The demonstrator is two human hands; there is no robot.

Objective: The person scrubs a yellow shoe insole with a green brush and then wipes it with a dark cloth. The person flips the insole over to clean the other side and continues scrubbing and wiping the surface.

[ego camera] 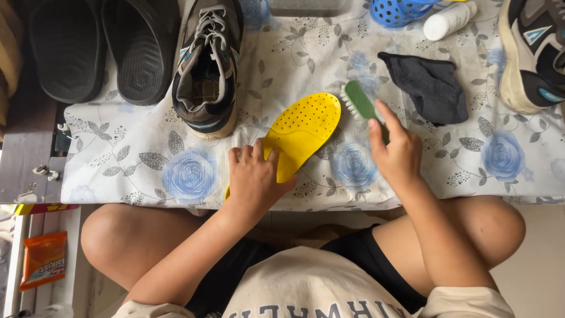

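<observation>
A yellow perforated insole [303, 131] lies flat on the flowered tablecloth [194, 171]. My left hand [254, 176] presses down on its near end, fingers spread over it. My right hand [395, 152] grips a green scrub brush [358, 101] with white bristles, held just right of the insole's toe end, bristles facing the insole. A worn grey sneaker [207, 65] with laces stands just behind the insole, to the left.
A pair of black slides [103, 47] lies at the back left. A dark grey cloth [432, 87] rests right of the brush. Another sneaker [532, 53] sits at the far right. A blue basket [397, 12] and a white bottle [448, 20] stand at the back.
</observation>
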